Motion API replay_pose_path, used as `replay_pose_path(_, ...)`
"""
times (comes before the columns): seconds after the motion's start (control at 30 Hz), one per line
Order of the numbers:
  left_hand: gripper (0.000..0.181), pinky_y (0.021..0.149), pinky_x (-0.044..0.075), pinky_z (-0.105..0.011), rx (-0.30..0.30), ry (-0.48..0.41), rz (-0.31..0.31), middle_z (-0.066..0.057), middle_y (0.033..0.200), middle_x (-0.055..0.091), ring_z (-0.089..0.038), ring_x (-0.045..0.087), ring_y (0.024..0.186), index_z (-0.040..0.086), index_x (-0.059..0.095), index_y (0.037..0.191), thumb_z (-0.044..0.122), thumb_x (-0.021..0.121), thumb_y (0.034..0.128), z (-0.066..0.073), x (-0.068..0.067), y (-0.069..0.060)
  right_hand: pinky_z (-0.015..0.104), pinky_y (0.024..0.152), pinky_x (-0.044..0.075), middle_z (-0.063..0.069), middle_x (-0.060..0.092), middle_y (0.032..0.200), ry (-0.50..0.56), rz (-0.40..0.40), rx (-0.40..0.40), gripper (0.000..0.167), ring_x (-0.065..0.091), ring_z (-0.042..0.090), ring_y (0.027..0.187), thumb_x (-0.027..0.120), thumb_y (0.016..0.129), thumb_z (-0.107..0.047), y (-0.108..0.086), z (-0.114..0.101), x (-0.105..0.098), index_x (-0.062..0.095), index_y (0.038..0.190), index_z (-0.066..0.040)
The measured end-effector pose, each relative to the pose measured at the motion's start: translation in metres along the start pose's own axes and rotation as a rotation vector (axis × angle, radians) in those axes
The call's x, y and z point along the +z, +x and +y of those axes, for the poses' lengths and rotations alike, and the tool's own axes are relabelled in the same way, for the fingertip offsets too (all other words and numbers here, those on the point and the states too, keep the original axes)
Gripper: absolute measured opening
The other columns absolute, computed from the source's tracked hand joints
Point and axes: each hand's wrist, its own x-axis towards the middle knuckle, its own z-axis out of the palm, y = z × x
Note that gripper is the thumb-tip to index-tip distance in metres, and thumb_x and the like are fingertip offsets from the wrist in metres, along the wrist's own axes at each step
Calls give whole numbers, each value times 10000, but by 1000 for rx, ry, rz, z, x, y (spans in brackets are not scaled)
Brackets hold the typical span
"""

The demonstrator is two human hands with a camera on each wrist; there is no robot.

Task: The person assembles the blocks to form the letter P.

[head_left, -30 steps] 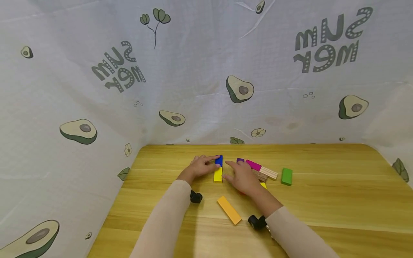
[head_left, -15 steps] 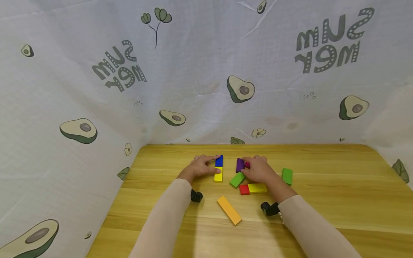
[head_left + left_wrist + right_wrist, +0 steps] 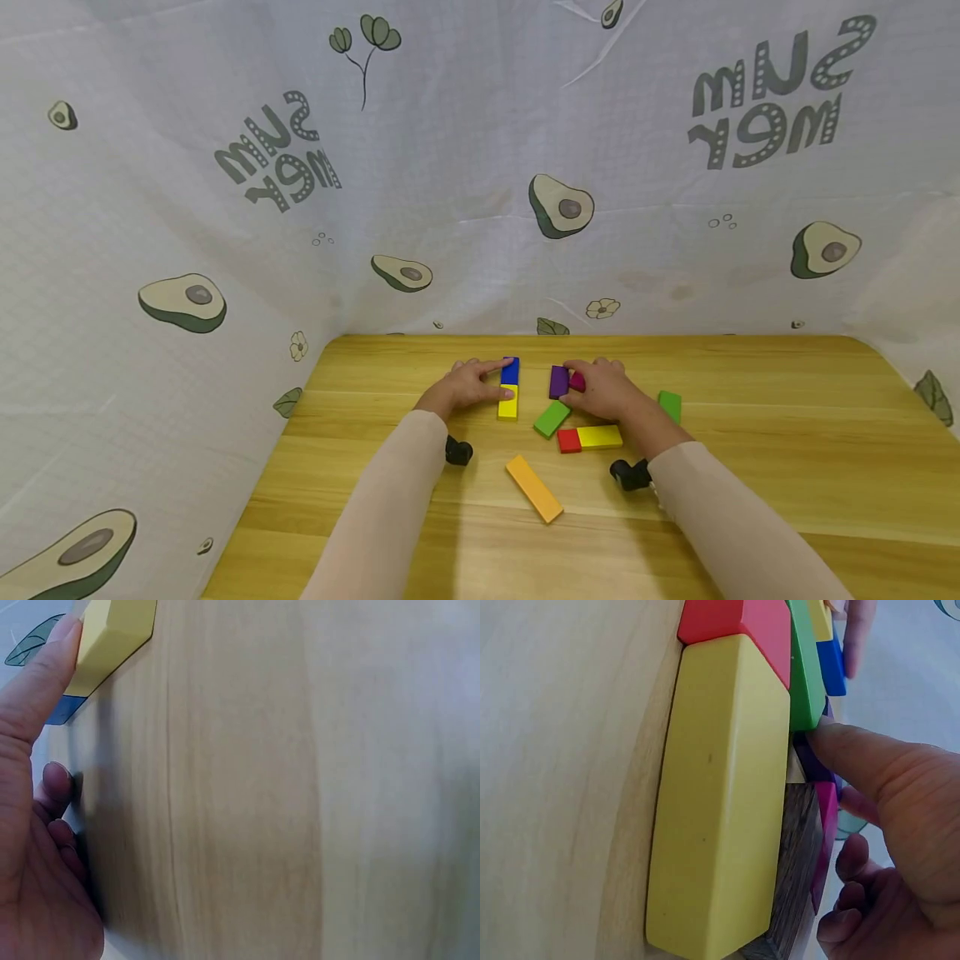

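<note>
On the wooden table, my left hand (image 3: 467, 385) rests beside a blue block (image 3: 510, 372) and a yellow block (image 3: 507, 407) lying end to end. Its index finger touches the blue one; its fairly straight thumb lies on the yellow one. My right hand (image 3: 606, 392) pinches a purple block (image 3: 558, 382) between thumb and index finger at its two ends. Against that thumb, in the right wrist view, sits a green block (image 3: 805, 671). Under the right palm a magenta block (image 3: 824, 840) and a dark wood-grain block (image 3: 793, 862) are partly hidden.
Nearer me, a red block (image 3: 568, 440) adjoins a longer yellow block (image 3: 602, 437). An orange block (image 3: 534, 489) lies slanted in front. Another green block (image 3: 671, 405) stands right of the right forearm. Printed cloth (image 3: 465, 167) hangs behind the table.
My right hand has moved right, uncovering the green, red and longer yellow blocks, and come onto the purple block. The left hand has stayed by the blue and yellow blocks.
</note>
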Motion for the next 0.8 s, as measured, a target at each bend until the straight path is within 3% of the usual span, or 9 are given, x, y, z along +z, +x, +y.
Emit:
replay_pose_path(0.1, 710, 1041, 437, -462, -2, 1, -8, -61, 1231, 582, -245, 428, 1142, 499, 406, 1527, 574, 720, 895, 1, 0, 1, 453, 830, 478, 267, 591, 1209, -1, 1, 6, 665, 464, 401, 1060, 763, 911, -357, 2, 0, 2, 530, 1458, -60)
replay_pose_path(0.33, 695, 1200, 309, -626, -27, -28, -40, -101, 1589, 427, -355, 327, 1444, 495, 395, 1535, 561, 703, 915, 6, -3, 1, 468, 870, 512, 262, 597, 1225, 16, 29, 3, 649, 483, 400, 1089, 777, 905, -357, 3, 1, 6, 553, 1415, -24)
replay_pose_path(0.53, 695, 1225, 257, -639, -32, -37, -50, -109, 1605, 423, -392, 277, 1500, 485, 385, 1543, 552, 696, 925, 8, -4, 1, 510, 955, 518, 245, 602, 1257, 75, 66, -3, 640, 478, 412, 1166, 778, 909, -336, 2, -2, 8, 541, 1385, 20)
replay_pose_path(0.8, 690, 1218, 253, -660, -53, -68, -48, -63, 1634, 411, -403, 271, 1517, 517, 387, 1529, 559, 702, 916, 6, -6, 3, 442, 889, 522, 136, 646, 1100, 42, 72, -136, 655, 520, 320, 1070, 813, 866, -408, -12, -29, 15, 583, 1349, -29)
